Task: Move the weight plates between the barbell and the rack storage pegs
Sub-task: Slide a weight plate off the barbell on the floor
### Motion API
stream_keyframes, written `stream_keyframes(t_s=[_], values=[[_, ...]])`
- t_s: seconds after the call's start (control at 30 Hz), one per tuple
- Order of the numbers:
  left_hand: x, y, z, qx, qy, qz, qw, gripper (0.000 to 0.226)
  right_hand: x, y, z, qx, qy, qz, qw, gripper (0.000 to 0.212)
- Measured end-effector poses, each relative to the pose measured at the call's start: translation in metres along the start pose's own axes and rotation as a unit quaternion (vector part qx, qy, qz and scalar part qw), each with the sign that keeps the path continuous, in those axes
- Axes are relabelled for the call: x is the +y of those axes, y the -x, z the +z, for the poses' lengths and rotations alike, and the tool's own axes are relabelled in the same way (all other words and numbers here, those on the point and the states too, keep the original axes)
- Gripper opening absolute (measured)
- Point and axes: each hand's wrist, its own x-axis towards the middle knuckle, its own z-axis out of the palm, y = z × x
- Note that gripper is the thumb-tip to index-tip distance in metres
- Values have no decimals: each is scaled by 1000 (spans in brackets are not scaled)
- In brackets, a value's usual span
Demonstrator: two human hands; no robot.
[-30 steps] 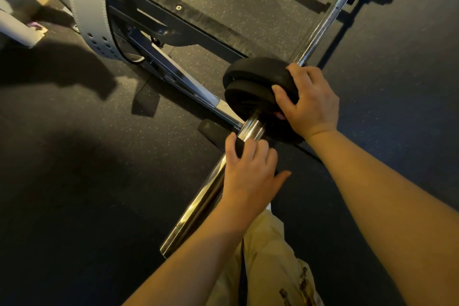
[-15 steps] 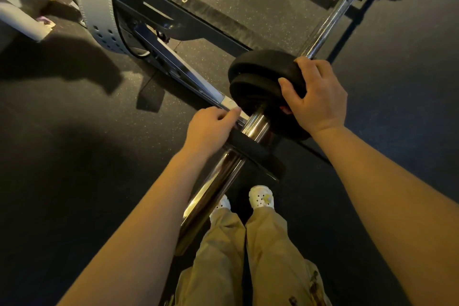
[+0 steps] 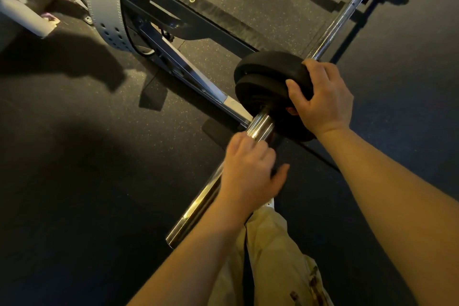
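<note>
A: Now, going from the left, what has changed? The grey perforated lifting belt (image 3: 104, 7) hangs on the dark steel rack frame (image 3: 198, 7) as before.

B: The left hand (image 3: 248, 171) has. Half a second ago it reached beside the chrome barbell sleeve (image 3: 259, 126) towards a thin dark plate; now it curls over the sleeve, and what it grips, if anything, I cannot tell.

A: And the right hand (image 3: 320, 97)?

B: Unchanged, clasped around the rim of the two stacked black round weight plates (image 3: 265, 77) seated on the sleeve. I judge neither has reached the pegs yet.
</note>
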Motion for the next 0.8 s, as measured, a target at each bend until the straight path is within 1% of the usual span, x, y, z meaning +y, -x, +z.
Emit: stream_keyframes(t_s=[0.07,0.1,0.17,0.2,0.23,0.27,0.3,0.33,0.37,0.4,0.43,0.47,0.5,0.53,0.57,0.63,0.67,0.7,0.8], values=[[19,8,14,-71,-84,53,992,25,0,0,-1,-2,-6,1,1000,47],[26,15,21,-113,-137,82,981,25,0,0,-1,-5,-9,0,1000,47],[36,30,30,-194,-230,110,947,36,-1,0,-2,-9,-13,-7,1000,48],[38,37,33,-226,-258,113,932,42,-1,0,-2,-9,-16,-10,1000,49],[40,41,33,-238,-265,125,926,46,-1,1,-3,-8,-19,-12,1000,49],[39,43,33,-226,-236,144,934,47,0,1,-3,-8,-21,-14,1000,50],[38,42,31,-190,-171,163,953,45,0,1,-2,-6,-23,-14,1000,50],[34,39,25,-131,-89,178,971,39,1,1,-2,-4,-23,-13,1000,50],[27,33,16,-64,-18,189,980,30,0,1,-2,-4,-24,-12,1000,50],[16,24,5,0,24,166,986,25,-1,1,-1,-5,-25,-8,1000,50],[3,12,-7,49,48,105,992,25,-1,0,-2,-5,-22,-5,1000,50],[-14,0,-15,73,56,19,996,29,-1,0,-2,-3,-16,-4,1000,49],[-30,-12,-21,66,52,-68,994,33,-1,1,-3,-2,-13,-4,1000,49],[-44,-21,-23,36,61,-142,987,35,-1,1,-3,-1,-12,-5,1000,48],[-55,-27,-22,-2,99,-200,975,35,-1,1,-3,-1,-13,-5,1000,48],[-63,-29,-17,-53,229,-280,931,32,-3,1,-4,-2,-11,-7,1000,48],[-63,-28,-14,-61,257,-293,919,31,-3,1,-3,-3,-8,-6,1000,48],[-61,-25,-12,-60,252,-288,922,30,-2,1,-3,-2,-7,-3,1000,48],[-55,-13,-14,-24,220,-236,946,29,-3,4,-3,5,-13,9,1000,49]])
